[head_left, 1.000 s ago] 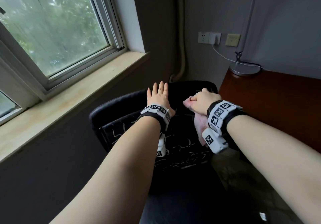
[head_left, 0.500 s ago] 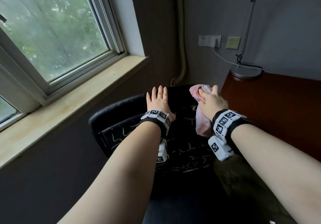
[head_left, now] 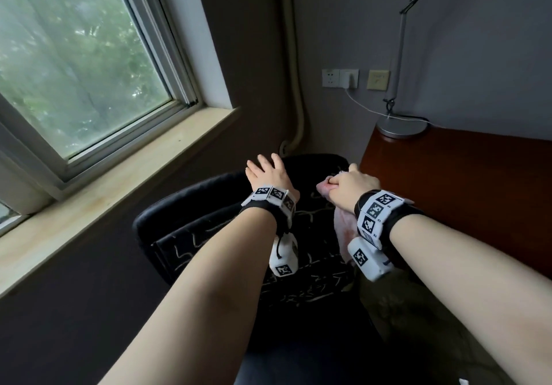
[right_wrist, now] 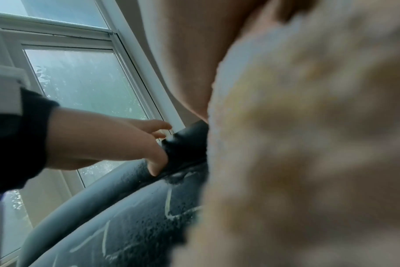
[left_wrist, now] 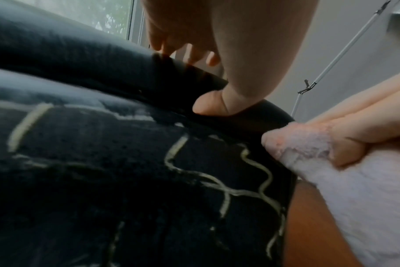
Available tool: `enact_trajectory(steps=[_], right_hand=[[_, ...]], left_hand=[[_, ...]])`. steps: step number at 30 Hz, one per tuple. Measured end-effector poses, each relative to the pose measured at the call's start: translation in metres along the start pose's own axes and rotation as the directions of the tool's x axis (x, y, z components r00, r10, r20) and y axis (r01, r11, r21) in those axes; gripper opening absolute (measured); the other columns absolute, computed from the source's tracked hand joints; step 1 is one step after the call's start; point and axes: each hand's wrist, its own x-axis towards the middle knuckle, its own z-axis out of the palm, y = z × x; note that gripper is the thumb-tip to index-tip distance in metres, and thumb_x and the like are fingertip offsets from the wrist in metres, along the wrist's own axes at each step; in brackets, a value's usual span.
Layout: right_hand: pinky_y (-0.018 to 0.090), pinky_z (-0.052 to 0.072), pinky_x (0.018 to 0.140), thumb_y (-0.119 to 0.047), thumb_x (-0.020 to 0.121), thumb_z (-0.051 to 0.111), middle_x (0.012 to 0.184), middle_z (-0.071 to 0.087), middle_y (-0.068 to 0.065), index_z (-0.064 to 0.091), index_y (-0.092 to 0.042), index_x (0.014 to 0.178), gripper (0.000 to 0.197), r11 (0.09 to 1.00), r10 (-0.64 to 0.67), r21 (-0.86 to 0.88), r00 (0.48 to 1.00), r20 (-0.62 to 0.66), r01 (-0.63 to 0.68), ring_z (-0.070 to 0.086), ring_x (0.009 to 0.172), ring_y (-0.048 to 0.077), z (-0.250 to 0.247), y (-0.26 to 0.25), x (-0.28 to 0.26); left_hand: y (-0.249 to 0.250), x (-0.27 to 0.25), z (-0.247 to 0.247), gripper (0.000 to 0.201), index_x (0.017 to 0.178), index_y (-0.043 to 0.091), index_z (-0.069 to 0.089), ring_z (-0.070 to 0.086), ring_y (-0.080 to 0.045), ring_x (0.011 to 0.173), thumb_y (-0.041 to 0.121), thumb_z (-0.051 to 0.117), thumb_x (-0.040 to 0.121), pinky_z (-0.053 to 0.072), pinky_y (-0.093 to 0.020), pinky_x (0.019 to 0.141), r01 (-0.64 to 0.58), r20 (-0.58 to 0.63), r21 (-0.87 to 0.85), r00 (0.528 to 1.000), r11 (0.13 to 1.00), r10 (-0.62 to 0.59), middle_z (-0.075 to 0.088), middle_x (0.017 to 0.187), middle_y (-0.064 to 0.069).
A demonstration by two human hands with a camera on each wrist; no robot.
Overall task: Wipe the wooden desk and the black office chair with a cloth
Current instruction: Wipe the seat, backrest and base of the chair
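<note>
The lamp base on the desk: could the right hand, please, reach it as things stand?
Probably yes: the right hand holds the cloth at the chair top beside the desk, and bare wood lies between it and the lamp base.

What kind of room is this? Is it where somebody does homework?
Probably yes: it looks like a small study or office corner. There is a wooden desk with a desk lamp on it, a black office chair pulled up beside it, and a window next to them.
</note>
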Motion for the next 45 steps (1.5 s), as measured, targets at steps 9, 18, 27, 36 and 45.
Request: enact_trajectory(steps=[9, 18, 27, 36, 45], right_hand=[[0.034, 0.044, 0.077, -0.018, 0.093, 0.047, 0.129, 0.03, 0.009, 0.044, -0.033, 0.135, 0.045, 0.98, -0.039, 0.181, 0.977, -0.208, 0.078, 0.049, 0.107, 0.032, 0.002, 0.022, 0.011], [0.043, 0.036, 0.095, -0.016, 0.094, 0.047, 0.142, 0.026, 0.004, 0.041, -0.041, 0.138, 0.051, 0.977, -0.062, 0.19, 0.983, -0.173, 0.095, 0.039, 0.121, 0.034, 0.026, 0.035, 0.026], [0.037, 0.043, 0.087, -0.023, 0.094, 0.046, 0.127, 0.032, 0.01, 0.04, -0.04, 0.139, 0.049, 0.972, 0.012, 0.234, 0.999, -0.039, -0.002, 0.05, 0.109, 0.036, 0.039, 0.048, 0.022], [0.033, 0.038, 0.081, -0.043, 0.093, 0.035, 0.108, 0.043, 0.009, 0.062, -0.026, 0.121, 0.043, 0.972, 0.163, 0.171, 0.987, -0.002, -0.16, 0.055, 0.102, 0.036, 0.012, 0.041, 0.005], [0.038, 0.035, 0.093, -0.021, 0.091, 0.047, 0.131, 0.033, 0.007, 0.049, -0.038, 0.133, 0.045, 0.978, -0.175, 0.098, 0.977, -0.12, 0.187, 0.036, 0.122, 0.028, 0.03, 0.017, 0.006]], left_hand=[[0.01, 0.009, 0.014, 0.105, 0.151, 0.02, -0.011, -0.015, -0.026, 0.145, 0.035, 0.063, 0.077, -0.004, -0.047, 0.117, -0.185, 0.105, 0.07, 0.978, 0.98, 0.178, -0.014, 0.159, 0.002], [0.008, 0.017, 0.016, 0.108, 0.151, 0.021, -0.009, -0.013, -0.027, 0.145, 0.036, 0.066, 0.075, -0.003, -0.047, 0.117, -0.168, 0.09, 0.082, 0.983, 0.982, 0.161, -0.01, 0.159, 0.001], [0.009, 0.019, 0.02, 0.11, 0.151, 0.02, -0.011, -0.014, -0.028, 0.145, 0.037, 0.066, 0.075, -0.004, -0.048, 0.118, -0.154, 0.093, 0.113, 0.985, 0.982, 0.144, -0.013, 0.159, 0.001], [0.006, 0.012, 0.017, 0.11, 0.15, 0.02, -0.011, -0.014, -0.028, 0.145, 0.038, 0.067, 0.075, -0.002, -0.048, 0.118, -0.175, 0.084, 0.115, 0.983, 0.978, 0.165, -0.012, 0.159, 0.001], [0.004, 0.015, 0.017, 0.111, 0.15, 0.02, -0.012, -0.013, -0.027, 0.145, 0.036, 0.068, 0.075, -0.003, -0.047, 0.118, -0.177, 0.099, 0.118, 0.981, 0.977, 0.165, -0.012, 0.159, 0.001]])
